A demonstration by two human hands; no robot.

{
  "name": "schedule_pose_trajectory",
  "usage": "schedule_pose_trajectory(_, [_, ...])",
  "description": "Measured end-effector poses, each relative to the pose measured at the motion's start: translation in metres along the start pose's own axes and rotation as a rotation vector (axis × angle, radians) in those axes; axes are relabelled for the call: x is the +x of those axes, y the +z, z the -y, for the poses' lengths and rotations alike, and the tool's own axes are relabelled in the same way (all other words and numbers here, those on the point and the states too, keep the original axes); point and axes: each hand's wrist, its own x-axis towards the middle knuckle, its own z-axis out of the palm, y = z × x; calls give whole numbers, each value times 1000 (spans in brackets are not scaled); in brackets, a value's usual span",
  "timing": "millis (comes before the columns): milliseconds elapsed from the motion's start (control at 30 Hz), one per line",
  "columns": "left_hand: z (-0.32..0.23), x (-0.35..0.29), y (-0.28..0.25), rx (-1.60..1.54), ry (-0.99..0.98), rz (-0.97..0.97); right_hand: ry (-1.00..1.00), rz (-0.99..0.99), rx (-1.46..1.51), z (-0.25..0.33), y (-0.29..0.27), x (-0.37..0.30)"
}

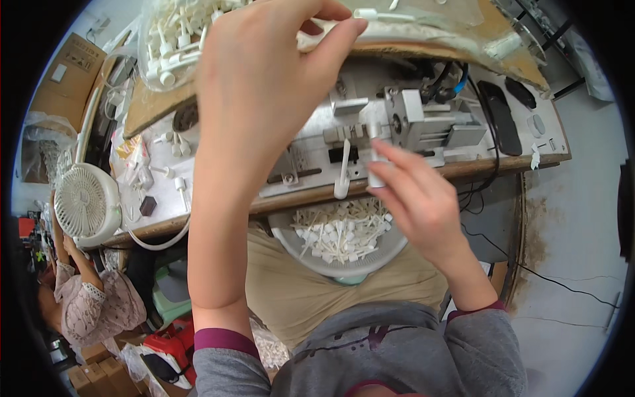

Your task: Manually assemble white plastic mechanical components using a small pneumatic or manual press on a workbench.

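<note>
My left hand (264, 73) reaches over the raised board at the back, thumb and forefinger tips bent together at the capped end of a white plastic stick (390, 16). Its other fingers are mostly hidden. My right hand (420, 205), slightly blurred, is closed in a pinch on a white plastic piece (376, 173) at the front of a metal clamping fixture (407, 119). Just left of those fingers, another white stick with a thick base (342, 173) juts past the bench's front edge. Below, a grey basket (357, 268) holds many similar white pieces.
A clear bag of white pieces (178, 40) lies on the raised board (155, 106). To the left stand a white fan (86, 202) and loose small parts. A black phone (501, 119) and cables lie right of the fixture. Another person (99, 304) sits at far left.
</note>
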Motion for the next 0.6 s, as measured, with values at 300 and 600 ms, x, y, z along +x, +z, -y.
schedule_pose_trajectory(300, [35, 35, 64, 107, 118, 175, -111, 116, -124, -3, 24, 14])
schedule_pose_trajectory(600, [19, 27, 45, -7, 90, 109, -156, 28, -68, -9, 24, 2])
